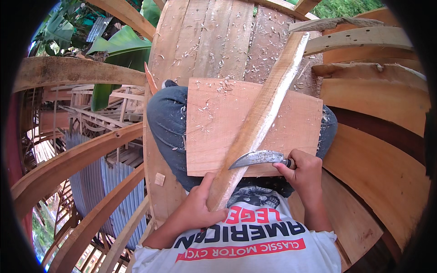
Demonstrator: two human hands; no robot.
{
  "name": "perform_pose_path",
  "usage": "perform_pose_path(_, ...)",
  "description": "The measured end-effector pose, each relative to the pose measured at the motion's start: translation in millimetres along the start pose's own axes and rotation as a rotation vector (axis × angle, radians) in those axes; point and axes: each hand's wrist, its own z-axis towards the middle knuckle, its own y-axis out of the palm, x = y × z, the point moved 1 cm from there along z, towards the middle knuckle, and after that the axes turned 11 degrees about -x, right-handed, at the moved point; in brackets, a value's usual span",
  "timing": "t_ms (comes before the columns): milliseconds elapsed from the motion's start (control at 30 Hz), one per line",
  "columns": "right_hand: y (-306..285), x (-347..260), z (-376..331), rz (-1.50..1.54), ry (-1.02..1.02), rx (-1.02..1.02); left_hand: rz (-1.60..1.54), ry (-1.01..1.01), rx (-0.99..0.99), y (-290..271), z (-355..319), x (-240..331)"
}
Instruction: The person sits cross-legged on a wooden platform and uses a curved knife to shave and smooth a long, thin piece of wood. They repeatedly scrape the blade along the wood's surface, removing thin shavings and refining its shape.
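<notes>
A long piece of wood [263, 111], brown with one pale edge, slants from my waist up to the far right. My left hand [202, 200] grips its near end. In my right hand [300, 169] is a knife [257, 159] with a curved steel blade and a dark handle. The blade lies across the wood just beyond my left hand, its tip over the brown face. Beneath the wood, a flat reddish board [214, 118] rests across my lap, with a few shavings on it. My right fingers hide most of the handle.
Plank flooring [214, 41] strewn with shavings extends ahead. Curved wooden ribs [82, 150] rise at left, with corrugated metal sheets [120, 182] beyond them. Ribs and broad planks [373, 154] close in the right side. A small wood offcut [160, 179] lies by my left knee.
</notes>
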Motion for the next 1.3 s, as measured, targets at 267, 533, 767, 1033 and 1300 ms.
perform_pose_path(267, -2.0, 8.9, 11.7, -0.082, 0.017, 0.121, -0.013, 0.004, -0.008, -4.4, 1.3, 1.2)
perform_pose_path(533, 3.7, 14.5, 17.1, -0.11, -0.029, 0.194, -0.072, 0.053, -0.02, -4.3, 5.9, -2.7)
perform_pose_path(767, 3.7, 31.1, 17.7, -0.099, 0.026, 0.289, -0.177, 0.03, -0.106, -0.2, 8.8, -5.5)
perform_pose_path(1033, -40.7, 57.2, -2.1, 0.208, 0.201, 0.277, -0.165, -0.065, -0.071, -4.4, 1.0, 1.0)
perform_pose_path(1300, 1.4, -0.3, 13.1, -0.014, -0.003, 0.063, -0.097, -0.013, -0.011, 2.6, 8.9, 1.5)
